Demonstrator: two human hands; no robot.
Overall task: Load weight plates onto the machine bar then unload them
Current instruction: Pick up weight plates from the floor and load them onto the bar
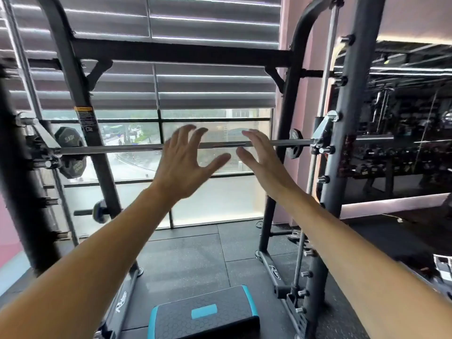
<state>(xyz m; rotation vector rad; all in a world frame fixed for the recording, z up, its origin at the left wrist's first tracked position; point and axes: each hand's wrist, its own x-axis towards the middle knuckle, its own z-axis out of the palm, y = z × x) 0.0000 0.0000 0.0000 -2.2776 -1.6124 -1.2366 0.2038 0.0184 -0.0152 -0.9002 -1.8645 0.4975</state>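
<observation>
Before one bar point(127, 150), two spread hands point(220, 165), perhaps untouching

Daylight comes through the window point(215, 152) straight ahead, pale and hazy, so the frame point(73, 77) of the machine stands against it as a dark shape. The blind point(210, 79) above shows thin bright stripes between its slats. The gym at right is dim, lit by one glowing strip near the ceiling. The bar point(122, 150) carries a soft sheen. Both hands are smeared by motion blur, the left hand point(188, 165) at its fingers point(182, 135) most of all, and the right hand point(261, 160) too. The wide lens bends the uprights outward near the edges, and the far left post is soft. The floor point(190, 255) is evenly lit, with grain.
</observation>
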